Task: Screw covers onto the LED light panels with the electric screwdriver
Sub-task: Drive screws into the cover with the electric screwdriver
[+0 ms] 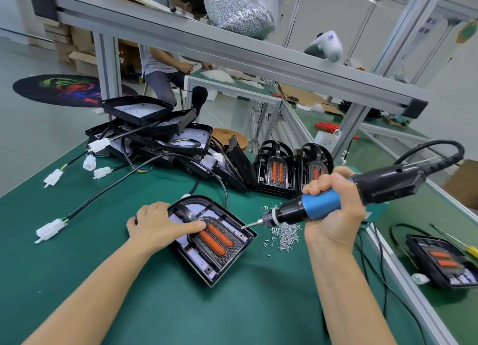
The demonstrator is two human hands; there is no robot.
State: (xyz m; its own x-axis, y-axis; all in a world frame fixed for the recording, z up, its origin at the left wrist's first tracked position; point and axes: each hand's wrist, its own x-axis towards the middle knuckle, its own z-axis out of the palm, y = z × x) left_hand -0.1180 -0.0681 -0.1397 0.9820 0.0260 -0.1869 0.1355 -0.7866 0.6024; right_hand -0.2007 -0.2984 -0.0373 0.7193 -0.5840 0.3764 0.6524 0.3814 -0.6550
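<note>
My left hand (157,224) flat on light panel (212,238), fingers straight, pressed together, index lying on orange cover (216,238). Panel near centre of green mat (232,306). My right hand (333,210) wrapped around blue screwdriver (320,205), bit at panel's right edge. Panel looks like light, rigid plastic, likely to skid on mat, so press down on frame, not lens. Loose screws (284,237) just right of panel. Cable may tug tool.
</note>
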